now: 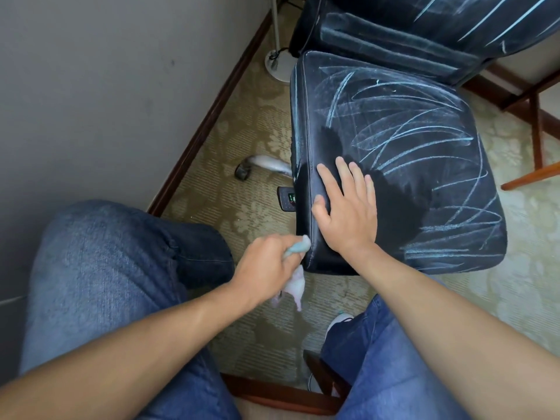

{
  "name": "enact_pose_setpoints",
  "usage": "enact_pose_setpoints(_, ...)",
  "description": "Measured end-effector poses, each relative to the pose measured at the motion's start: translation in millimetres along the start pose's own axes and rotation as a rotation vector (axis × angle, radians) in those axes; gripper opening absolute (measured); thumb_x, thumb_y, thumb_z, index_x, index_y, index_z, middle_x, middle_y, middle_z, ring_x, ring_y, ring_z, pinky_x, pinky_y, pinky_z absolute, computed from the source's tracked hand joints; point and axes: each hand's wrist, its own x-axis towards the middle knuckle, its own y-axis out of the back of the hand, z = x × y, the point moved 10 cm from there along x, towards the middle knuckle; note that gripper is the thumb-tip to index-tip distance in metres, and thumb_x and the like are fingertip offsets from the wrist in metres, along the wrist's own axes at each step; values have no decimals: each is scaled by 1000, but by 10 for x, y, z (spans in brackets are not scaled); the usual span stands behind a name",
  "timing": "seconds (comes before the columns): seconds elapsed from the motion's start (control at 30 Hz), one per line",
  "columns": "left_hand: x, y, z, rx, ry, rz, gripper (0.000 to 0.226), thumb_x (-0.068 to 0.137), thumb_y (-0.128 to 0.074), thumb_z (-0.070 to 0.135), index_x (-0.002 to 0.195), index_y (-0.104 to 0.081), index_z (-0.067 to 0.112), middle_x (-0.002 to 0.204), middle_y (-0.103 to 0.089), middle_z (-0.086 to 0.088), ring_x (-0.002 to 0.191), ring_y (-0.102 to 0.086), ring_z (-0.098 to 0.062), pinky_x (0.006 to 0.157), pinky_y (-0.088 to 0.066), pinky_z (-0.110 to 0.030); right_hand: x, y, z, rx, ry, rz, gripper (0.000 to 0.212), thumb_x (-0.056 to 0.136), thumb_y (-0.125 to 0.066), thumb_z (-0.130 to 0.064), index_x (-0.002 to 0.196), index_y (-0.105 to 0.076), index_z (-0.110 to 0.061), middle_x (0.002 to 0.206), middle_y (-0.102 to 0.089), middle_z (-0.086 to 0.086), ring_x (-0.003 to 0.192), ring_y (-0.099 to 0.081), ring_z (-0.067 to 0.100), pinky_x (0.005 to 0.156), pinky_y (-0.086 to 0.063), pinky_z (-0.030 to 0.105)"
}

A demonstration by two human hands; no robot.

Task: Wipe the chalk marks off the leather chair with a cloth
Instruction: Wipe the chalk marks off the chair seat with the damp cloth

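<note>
A black leather chair seat (424, 183) fills the right half, scribbled with pale blue chalk lines; a dark chalk-free patch lies near its front left. The backrest (424, 28) above also carries chalk. My right hand (345, 207) lies flat on the seat's front left corner, fingers straight and spread. My left hand (266, 268) grips a bunched pale cloth (295, 286), blue-stained at the top, pressed against the seat's near left edge. The cloth's loose end hangs down below my fist.
A grey wall with a dark wood skirting board (212, 116) runs along the left. A white lamp base (277, 65) stands at the back. A chair caster (244, 171) and a small black device (286, 198) lie on the patterned carpet. Wooden furniture legs (536, 131) stand right.
</note>
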Motion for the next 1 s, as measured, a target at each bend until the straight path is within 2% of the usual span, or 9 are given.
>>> enact_pose_setpoints(0.1,74,27,61,88,10,-39,14,101,-61,23,97,-74,28,81,-72,3,70,-68,-17,65,-57,-37,-72,18,59,13,41,11,58,98,-36,-39,155,-37,-31,166,-26,3,153,-19,27,125,-13,51)
enact_pose_setpoints(0.23,359,559,12,-87,115,291,21,98,-64,25,116,-75,31,94,-75,4,90,-70,-19,83,-57,-38,-116,26,93,28,50,31,57,98,-38,-39,154,-39,-30,165,-27,3,153,-20,26,125,-14,50)
enact_pose_setpoints(0.43,181,104,82,-133,66,222,45,98,-56,24,143,-62,29,123,-66,-4,104,-65,-21,95,-55,-43,-35,21,32,36,9,39,57,98,-37,-41,153,-40,-31,165,-29,3,153,-22,26,124,-15,51)
enact_pose_setpoints(0.5,40,54,15,-147,78,230,44,101,-57,17,144,-62,25,125,-65,-5,104,-65,-20,93,-56,-34,-2,25,-4,36,-16,52,56,97,-38,-40,152,-42,-30,164,-31,4,152,-24,27,123,-16,52)
enact_pose_setpoints(0.57,-124,53,35,-175,80,259,42,102,-57,8,143,-64,17,122,-65,-7,93,-63,-12,80,-51,-11,45,36,-53,30,-43,76,55,97,-39,-40,151,-44,-30,162,-34,5,151,-27,28,123,-18,52)
enact_pose_setpoints(0.63,-261,-3,5,-211,112,292,38,103,-57,7,140,-66,15,117,-66,-6,87,-63,-8,74,-48,-6,102,39,-90,28,-71,93,55,97,-39,-40,151,-45,-30,161,-36,5,150,-28,28,123,-18,51)
enact_pose_setpoints(0.73,-332,-1,-140,-301,232,331,26,106,-58,21,127,-74,24,87,-73,1,77,-69,-11,76,-58,-27,178,14,-145,18,-106,85,55,98,-38,-41,152,-43,-31,162,-35,5,151,-27,28,123,-18,51)
enact_pose_setpoints(0.8,-333,60,-203,-397,295,336,21,106,-59,28,115,-78,25,71,-73,1,66,-69,-7,65,-56,-23,216,7,-167,13,-117,72,56,98,-36,-42,153,-41,-32,162,-34,5,151,-25,28,123,-17,52)
enact_pose_setpoints(1.0,-290,64,-487,-501,530,233,15,95,-70,24,85,-79,20,64,-67,-5,62,-58,-16,62,-52,-37,219,9,-171,12,-114,63,56,98,-37,-41,153,-41,-32,163,-32,5,152,-24,27,124,-16,51)
